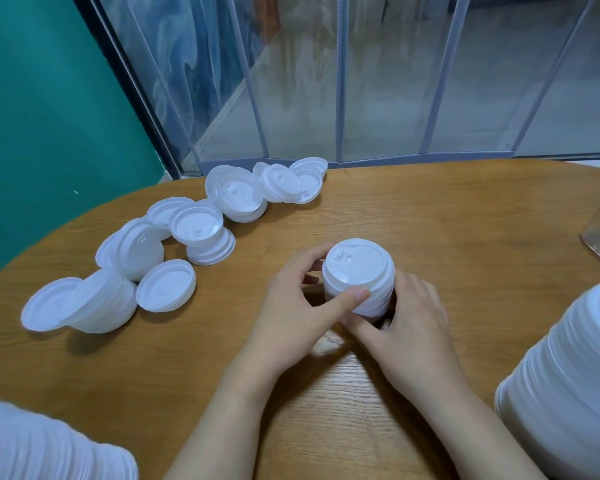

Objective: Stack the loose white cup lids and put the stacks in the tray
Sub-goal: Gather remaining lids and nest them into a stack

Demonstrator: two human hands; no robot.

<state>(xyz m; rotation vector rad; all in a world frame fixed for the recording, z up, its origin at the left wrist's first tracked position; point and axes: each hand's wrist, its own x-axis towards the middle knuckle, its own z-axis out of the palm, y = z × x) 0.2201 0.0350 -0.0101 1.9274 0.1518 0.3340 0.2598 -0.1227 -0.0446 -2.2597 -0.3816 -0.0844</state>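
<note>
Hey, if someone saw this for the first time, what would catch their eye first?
First, the lid stack standing at the middle of the wooden table, gripped from both sides by the left hand and the right hand. Next, the loose lids, scattered in a heap across the table's far left. Tall white stacks also loom at the near right edge and the bottom left corner.

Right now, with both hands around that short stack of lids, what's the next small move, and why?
Probably free the left hand and fetch the nearest loose lid to cap the stack. The right hand can steady the stack, which is short, and many lids still lie scattered to the left.
</note>
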